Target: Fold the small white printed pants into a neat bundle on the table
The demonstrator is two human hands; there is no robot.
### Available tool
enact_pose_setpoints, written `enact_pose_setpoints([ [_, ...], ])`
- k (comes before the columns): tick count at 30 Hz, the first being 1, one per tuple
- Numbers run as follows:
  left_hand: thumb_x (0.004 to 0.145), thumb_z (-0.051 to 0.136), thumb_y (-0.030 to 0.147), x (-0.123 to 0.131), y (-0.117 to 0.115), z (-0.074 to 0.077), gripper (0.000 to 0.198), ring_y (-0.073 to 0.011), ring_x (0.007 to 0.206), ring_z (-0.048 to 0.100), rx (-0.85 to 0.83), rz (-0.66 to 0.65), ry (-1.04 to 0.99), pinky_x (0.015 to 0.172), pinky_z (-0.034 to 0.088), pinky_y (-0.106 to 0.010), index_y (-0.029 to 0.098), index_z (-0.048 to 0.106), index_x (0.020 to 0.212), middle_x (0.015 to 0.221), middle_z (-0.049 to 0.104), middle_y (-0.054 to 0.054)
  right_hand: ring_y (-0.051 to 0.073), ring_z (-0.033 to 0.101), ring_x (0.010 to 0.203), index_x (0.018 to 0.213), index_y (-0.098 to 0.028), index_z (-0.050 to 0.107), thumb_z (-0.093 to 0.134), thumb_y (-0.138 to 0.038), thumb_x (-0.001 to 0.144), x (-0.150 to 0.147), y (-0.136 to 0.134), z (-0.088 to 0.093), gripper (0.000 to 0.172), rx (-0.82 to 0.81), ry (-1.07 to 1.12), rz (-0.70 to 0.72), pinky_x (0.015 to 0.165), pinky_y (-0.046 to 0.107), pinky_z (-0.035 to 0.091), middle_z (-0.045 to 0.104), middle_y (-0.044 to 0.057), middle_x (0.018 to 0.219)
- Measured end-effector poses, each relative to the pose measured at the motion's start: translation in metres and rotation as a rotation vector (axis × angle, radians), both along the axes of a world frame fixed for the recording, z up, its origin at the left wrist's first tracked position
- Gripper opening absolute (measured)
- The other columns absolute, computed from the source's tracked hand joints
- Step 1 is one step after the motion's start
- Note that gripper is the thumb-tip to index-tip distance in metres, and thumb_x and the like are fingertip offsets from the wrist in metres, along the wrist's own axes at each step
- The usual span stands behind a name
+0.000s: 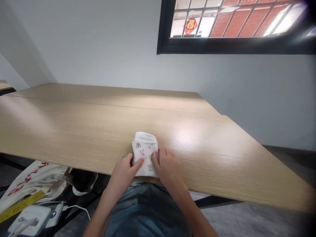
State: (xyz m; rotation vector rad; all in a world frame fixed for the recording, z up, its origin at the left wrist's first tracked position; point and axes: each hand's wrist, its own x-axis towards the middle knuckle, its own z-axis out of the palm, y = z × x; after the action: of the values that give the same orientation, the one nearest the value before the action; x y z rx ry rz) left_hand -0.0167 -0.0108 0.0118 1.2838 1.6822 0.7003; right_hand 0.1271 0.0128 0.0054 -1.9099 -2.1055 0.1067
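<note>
A white cloth (pixel 145 156) with small animal prints, folded into a compact rectangle, lies at the front edge of the wooden table (pixel 98 121). A plain white band shows along its far end. My left hand (pixel 125 169) grips its left side, the thumb across the top and the other fingers mostly hidden at the edge. On the other side, my right hand (pixel 169 166) holds the right edge, with the thumb on top and the fingers curled along the side. Whether the cloth is a garment, I cannot tell.
Below the table at the left are a white bag (pixel 27 179) with red lettering, a yellow strip (pixel 22 205), a white charger-like box (pixel 31 219) and a white cable (pixel 79 207). A wall stands behind the table, with a dark-framed barred window (pixel 222 46) at the upper right.
</note>
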Motion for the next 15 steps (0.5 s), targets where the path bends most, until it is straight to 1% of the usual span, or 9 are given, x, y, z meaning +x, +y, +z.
enact_pose_setpoints([
  [2, 0.08, 0.044, 0.048, 0.002, 0.0, 0.001, 0.032, -0.0124, 0.044, 0.044, 0.003, -0.009, 0.021, 0.037, 0.029, -0.019, 0.016, 0.045, 0.077, 0.062, 0.048, 0.0, 0.023, 0.051, 0.085, 0.089, -0.013, 0.056, 0.038, -0.027, 0.089, 0.004, -0.001, -0.006, 0.023, 0.084, -0.02, 0.018, 0.071, 0.033, 0.032, 0.057, 0.008, 0.086],
  [4, 0.082, 0.044, 0.043, 0.009, -0.001, 0.002, 0.029, -0.0095, 0.045, 0.043, 0.02, -0.019, 0.058, 0.041, 0.025, -0.016, 0.015, 0.044, 0.073, 0.064, 0.049, 0.0, 0.022, 0.051, 0.078, 0.083, -0.014, 0.056, 0.04, -0.025, 0.088, 0.013, -0.004, -0.013, 0.021, 0.23, -0.048, 0.04, 0.067, 0.032, 0.032, 0.057, 0.007, 0.08],
  [6, 0.083, 0.045, 0.04, 0.022, -0.004, 0.002, 0.029, -0.0076, 0.047, 0.042, 0.034, -0.054, 0.079, 0.045, 0.021, -0.016, 0.014, 0.043, 0.071, 0.065, 0.05, -0.001, 0.02, 0.05, 0.071, 0.079, -0.014, 0.054, 0.039, -0.023, 0.088, 0.028, -0.011, -0.021, 0.02, 0.378, -0.087, 0.062, 0.063, 0.031, 0.032, 0.055, 0.006, 0.074],
  [8, 0.083, 0.047, 0.04, 0.04, -0.008, 0.001, 0.029, -0.0078, 0.052, 0.042, 0.046, -0.121, 0.077, 0.049, 0.02, -0.018, 0.014, 0.045, 0.071, 0.067, 0.051, -0.002, 0.019, 0.05, 0.067, 0.079, -0.014, 0.053, 0.037, -0.023, 0.089, 0.051, -0.022, -0.026, 0.021, 0.471, -0.119, 0.07, 0.061, 0.031, 0.032, 0.055, 0.006, 0.071],
  [9, 0.082, 0.049, 0.04, 0.05, -0.011, 0.002, 0.028, -0.0082, 0.054, 0.042, 0.052, -0.161, 0.069, 0.05, 0.02, -0.019, 0.014, 0.047, 0.072, 0.067, 0.052, -0.002, 0.019, 0.05, 0.067, 0.081, -0.014, 0.053, 0.034, -0.024, 0.09, 0.064, -0.029, -0.028, 0.023, 0.488, -0.127, 0.073, 0.061, 0.031, 0.033, 0.055, 0.006, 0.072],
  [11, 0.081, 0.051, 0.039, 0.07, -0.017, 0.002, 0.026, -0.0089, 0.058, 0.043, 0.058, -0.247, 0.035, 0.053, 0.021, -0.02, 0.014, 0.05, 0.073, 0.07, 0.054, -0.003, 0.02, 0.051, 0.068, 0.086, -0.014, 0.054, 0.031, -0.03, 0.092, 0.093, -0.047, -0.03, 0.028, 0.473, -0.072, 0.068, 0.062, 0.032, 0.037, 0.057, 0.008, 0.075],
  [13, 0.078, 0.053, 0.04, 0.089, -0.024, 0.002, 0.025, -0.0104, 0.061, 0.046, 0.055, -0.366, -0.023, 0.054, 0.023, -0.021, 0.016, 0.055, 0.079, 0.074, 0.056, -0.003, 0.02, 0.055, 0.072, 0.092, -0.015, 0.054, 0.033, -0.036, 0.091, 0.122, -0.07, -0.034, 0.029, 0.388, 0.083, 0.072, 0.065, 0.032, 0.042, 0.059, 0.008, 0.081],
  [15, 0.075, 0.053, 0.044, 0.106, -0.031, -0.003, 0.029, -0.0145, 0.066, 0.05, 0.038, -0.505, -0.043, 0.057, 0.028, -0.022, 0.017, 0.058, 0.086, 0.079, 0.058, -0.004, 0.017, 0.058, 0.072, 0.101, -0.018, 0.052, 0.04, -0.039, 0.088, 0.148, -0.094, -0.045, 0.028, 0.282, 0.23, 0.014, 0.059, 0.026, 0.047, 0.061, 0.007, 0.084],
])
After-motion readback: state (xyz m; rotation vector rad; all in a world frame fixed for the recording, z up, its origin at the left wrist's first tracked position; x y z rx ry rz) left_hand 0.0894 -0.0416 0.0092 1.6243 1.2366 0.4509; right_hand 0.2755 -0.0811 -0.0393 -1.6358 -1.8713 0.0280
